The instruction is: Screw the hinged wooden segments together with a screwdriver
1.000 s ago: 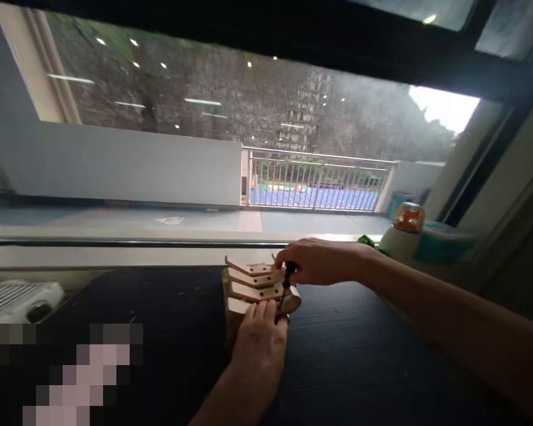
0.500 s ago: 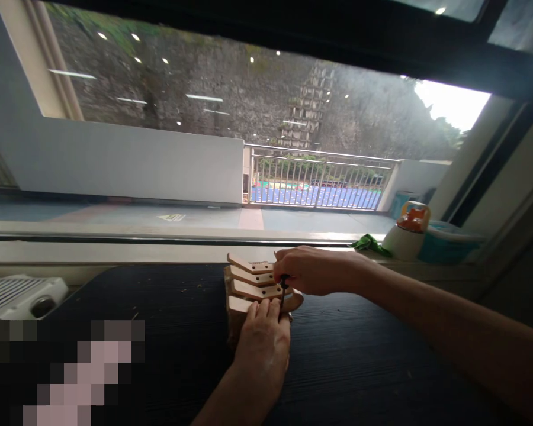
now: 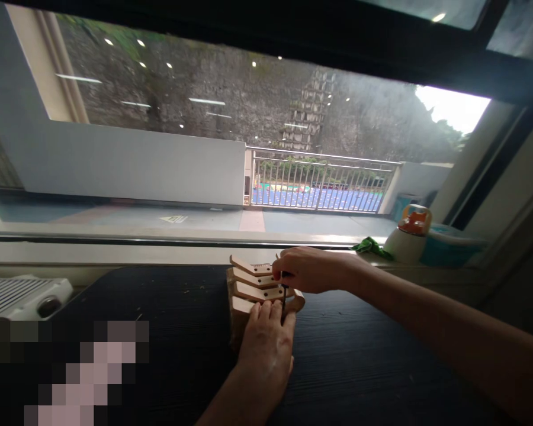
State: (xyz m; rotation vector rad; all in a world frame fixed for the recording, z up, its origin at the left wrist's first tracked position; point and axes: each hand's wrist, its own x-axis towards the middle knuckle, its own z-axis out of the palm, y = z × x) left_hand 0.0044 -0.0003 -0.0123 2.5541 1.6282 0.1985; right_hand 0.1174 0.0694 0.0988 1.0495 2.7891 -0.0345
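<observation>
A small wooden assembly (image 3: 252,285) of several stacked light-wood slats with holes stands on the dark table (image 3: 373,361). My left hand (image 3: 267,341) lies on its near side, fingers pressed flat against the lowest slat, holding it steady. My right hand (image 3: 310,269) reaches in from the right and is closed around a small dark-handled screwdriver (image 3: 283,287), whose shaft points down into the wood just beyond my left fingertips.
A white appliance (image 3: 22,296) sits at the table's left edge. On the windowsill at the right stand a white jar with an orange lid (image 3: 409,234), a teal tub (image 3: 450,242) and a green cloth (image 3: 372,246). A large window runs behind.
My right hand has sunk a little over the wood, and less of the screwdriver's handle shows. My left hand has stayed on the assembly. The view has shifted slightly.
</observation>
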